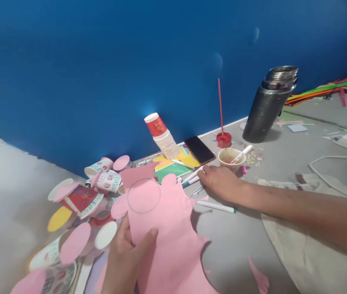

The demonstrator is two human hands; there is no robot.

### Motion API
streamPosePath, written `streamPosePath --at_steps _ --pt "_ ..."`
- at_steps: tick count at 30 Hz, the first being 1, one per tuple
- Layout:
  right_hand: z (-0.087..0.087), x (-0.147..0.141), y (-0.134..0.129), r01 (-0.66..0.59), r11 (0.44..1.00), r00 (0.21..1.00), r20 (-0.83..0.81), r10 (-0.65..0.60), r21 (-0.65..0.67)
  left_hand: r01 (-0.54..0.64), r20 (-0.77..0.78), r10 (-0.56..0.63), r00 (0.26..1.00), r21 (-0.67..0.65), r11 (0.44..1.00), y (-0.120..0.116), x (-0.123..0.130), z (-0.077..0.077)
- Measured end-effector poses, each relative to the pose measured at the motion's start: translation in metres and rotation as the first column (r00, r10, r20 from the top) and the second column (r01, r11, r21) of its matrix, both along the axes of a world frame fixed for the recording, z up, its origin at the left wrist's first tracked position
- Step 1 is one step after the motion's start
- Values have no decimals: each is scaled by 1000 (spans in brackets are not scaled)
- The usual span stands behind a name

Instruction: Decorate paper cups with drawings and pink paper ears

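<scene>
A pink paper sheet [170, 228] with curved cut-outs along its right edge bears a drawn circle near its top. My left hand [127, 249] grips its left edge, thumb on top and fingers behind. Beyond the sheet, my right hand [221, 181] is lowered to the table beside several markers and a thin metal tool [198, 190]; its fingers are bent together, and what they hold, if anything, is hidden. A white marker with a green tip [216, 206] lies just below that hand.
Decorated paper cups [109, 181] lie piled at left. Behind stand stacked cups [166, 143], a phone [199, 150], a small bowl [230, 157], a red holder [223, 140] with a stick, and a dark flask [267, 108]. Cloth [296, 245] lies at right.
</scene>
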State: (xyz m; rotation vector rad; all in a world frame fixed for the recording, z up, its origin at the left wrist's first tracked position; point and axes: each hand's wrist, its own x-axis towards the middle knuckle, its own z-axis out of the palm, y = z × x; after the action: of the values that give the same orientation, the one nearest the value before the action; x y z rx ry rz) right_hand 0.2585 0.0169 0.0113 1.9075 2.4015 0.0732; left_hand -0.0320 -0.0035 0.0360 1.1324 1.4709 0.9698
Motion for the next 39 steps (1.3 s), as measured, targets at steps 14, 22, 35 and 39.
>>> streamPosePath --at_steps 14,22,35,39 --pt "5 5 -23 16 1000 992 124 -16 -5 73 96 -66 993 -73 995 0 6 -1" --pt "8 16 -29 -55 998 994 98 54 10 21 217 4 976 -111 994 -1 7 1" --pt "7 44 -58 176 984 716 -684 -137 -13 -77 157 76 985 -2 997 6 -4 -13" --pt "-15 36 -66 2 886 181 -871 -456 -464 -27 350 31 936 -17 999 -1 8 -5"
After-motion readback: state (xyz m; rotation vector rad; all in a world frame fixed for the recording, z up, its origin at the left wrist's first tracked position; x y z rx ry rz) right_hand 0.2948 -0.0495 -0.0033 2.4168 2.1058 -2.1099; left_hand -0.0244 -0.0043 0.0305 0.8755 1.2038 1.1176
